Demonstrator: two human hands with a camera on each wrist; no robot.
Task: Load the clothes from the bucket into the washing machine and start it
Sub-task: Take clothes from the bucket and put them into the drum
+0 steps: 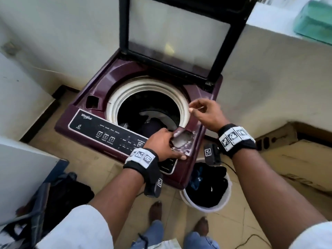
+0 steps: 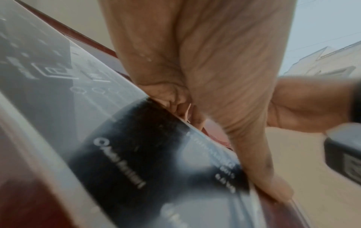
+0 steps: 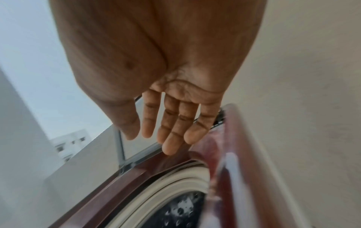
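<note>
Washing machine (image 1: 100,112), lid up so I can load; some clothes lie in the drum ahead of both hands. Bucket (image 1: 206,203) below my right wrist holds dark clothes (image 1: 208,184). Left hand (image 1: 163,144) curls into the powdery detergent tray (image 1: 183,141), thumb braced on the panel edge. Right hand (image 1: 206,114) open, empty, over the rim.

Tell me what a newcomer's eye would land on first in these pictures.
The maroon washing machine stands in the middle with its lid raised and dark clothes in the drum. The left hand grips the powder-caked detergent tray at its front right corner, while the right hand hovers open over the rim. A white bucket of dark clothes sits on the floor below.
</note>
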